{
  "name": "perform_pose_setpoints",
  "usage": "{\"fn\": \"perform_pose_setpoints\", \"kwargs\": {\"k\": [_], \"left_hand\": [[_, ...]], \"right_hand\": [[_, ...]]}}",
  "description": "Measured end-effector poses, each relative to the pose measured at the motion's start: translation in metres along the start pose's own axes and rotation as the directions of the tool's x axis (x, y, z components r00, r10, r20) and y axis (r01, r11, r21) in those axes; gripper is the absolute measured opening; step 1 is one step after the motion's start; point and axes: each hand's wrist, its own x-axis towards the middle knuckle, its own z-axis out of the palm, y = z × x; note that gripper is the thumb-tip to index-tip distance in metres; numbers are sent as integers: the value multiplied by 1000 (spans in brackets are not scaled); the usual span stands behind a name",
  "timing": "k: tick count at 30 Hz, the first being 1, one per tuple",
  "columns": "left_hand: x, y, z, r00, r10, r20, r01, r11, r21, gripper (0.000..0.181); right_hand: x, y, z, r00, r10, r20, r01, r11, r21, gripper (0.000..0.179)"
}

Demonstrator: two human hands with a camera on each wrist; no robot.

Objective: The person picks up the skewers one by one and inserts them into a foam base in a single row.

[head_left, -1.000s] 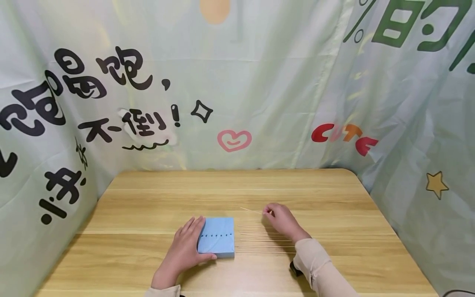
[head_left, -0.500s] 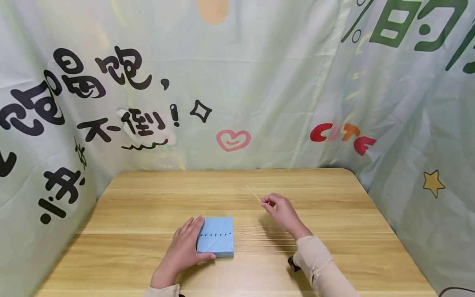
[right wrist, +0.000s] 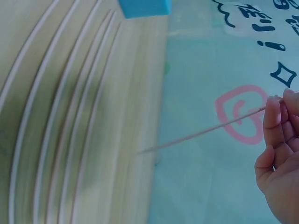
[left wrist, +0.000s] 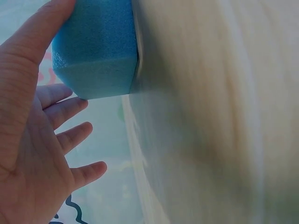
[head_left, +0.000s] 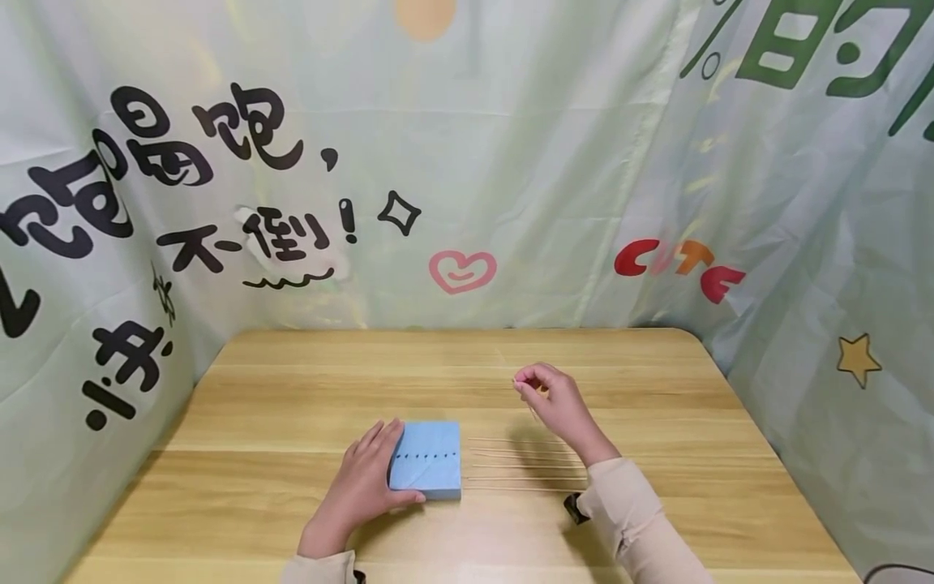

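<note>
A blue foam block with a row of small dark holes across its top sits on the wooden table. My left hand holds it, thumb along the near side and fingers at the left and far edge. In the left wrist view, the thumb lies against the foam while several fingers spread below it. Raised above the table, my right hand pinches a thin wooden skewer between thumb and fingertips. One end of the skewer points down toward the tabletop.
Several more thin skewers lie side by side to the right of the block, roughly parallel. The table's far edge meets a printed cloth backdrop, which also hangs at both sides.
My right hand has lifted the skewer off the table and turned it, from lying leftward to upward, then to pointing down. My left hand stays on the foam block.
</note>
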Motion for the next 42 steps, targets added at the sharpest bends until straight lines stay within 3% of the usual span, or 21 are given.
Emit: {"fn": "perform_pose_setpoints", "kwargs": {"k": [15, 42], "left_hand": [[0, -2, 0, 1000, -19, -3, 19, 1000, -18, 115], [1, -1, -2, 1000, -17, 8, 18, 999, -30, 115]], "right_hand": [[6, -26, 1, 999, -27, 37, 22, 991, 134, 5], [8, -58, 46, 989, -135, 62, 110, 947, 303, 7]]}}
